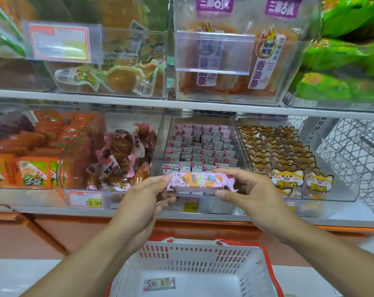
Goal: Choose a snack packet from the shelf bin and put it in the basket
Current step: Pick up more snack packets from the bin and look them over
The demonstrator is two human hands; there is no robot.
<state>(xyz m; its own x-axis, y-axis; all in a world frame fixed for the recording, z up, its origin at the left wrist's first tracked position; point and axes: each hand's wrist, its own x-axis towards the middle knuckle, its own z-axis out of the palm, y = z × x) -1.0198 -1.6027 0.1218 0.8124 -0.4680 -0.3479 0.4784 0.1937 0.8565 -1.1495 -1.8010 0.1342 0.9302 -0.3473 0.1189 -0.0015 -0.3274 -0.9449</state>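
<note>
Both hands hold one pink snack packet [200, 181] level in front of the lower shelf [203, 215], each pinching an end: the left hand [148, 195] grips the left end between thumb and fingers, and the right hand [243, 189] grips the right end the same way. The packet sits crosswise, long side horizontal, just in front of the clear shelf bin [200, 151] that is filled with neat rows of small pink and grey packets. Below the hands stands a white basket [194, 258] with a red rim and slotted walls, and a small packet [159, 284] already lies flat on its floor near the left side. To the left of the middle bin is a clear bin of brown snacks in pink-edged wrappers [121, 155], with a price tag [85, 199] reading 29.90 under it, and further left are orange packets [31, 168]. To the right is a bin of packets printed with a cartoon fox [288, 179]. The upper shelf carries more clear bins, one with large orange-coloured bags [257, 67].
</note>
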